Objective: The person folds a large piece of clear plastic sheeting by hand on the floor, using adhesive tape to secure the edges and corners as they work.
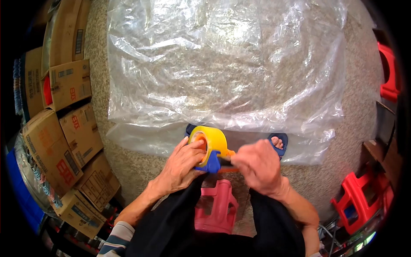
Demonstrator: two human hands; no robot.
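Note:
My left hand [186,160] grips a packing tape dispenser with a blue body [211,163] and an orange part, fingers reaching into the core of its yellow tape roll [215,141]. Close on the right, my right hand [258,162] is blurred and closed, with its fingertips beside the orange piece at the dispenser's front. Whether those fingers pinch the tape end or the orange piece cannot be told. A large clear plastic sheet [192,74] lies wrinkled on the floor ahead, its near edge around my sandalled feet.
Cardboard boxes [72,93] are stacked along the left. A pink plastic stool [216,208] is between my legs. Red plastic stools [359,199] stand at the right, near brown panels [382,151]. The speckled floor [359,80] shows beside the sheet.

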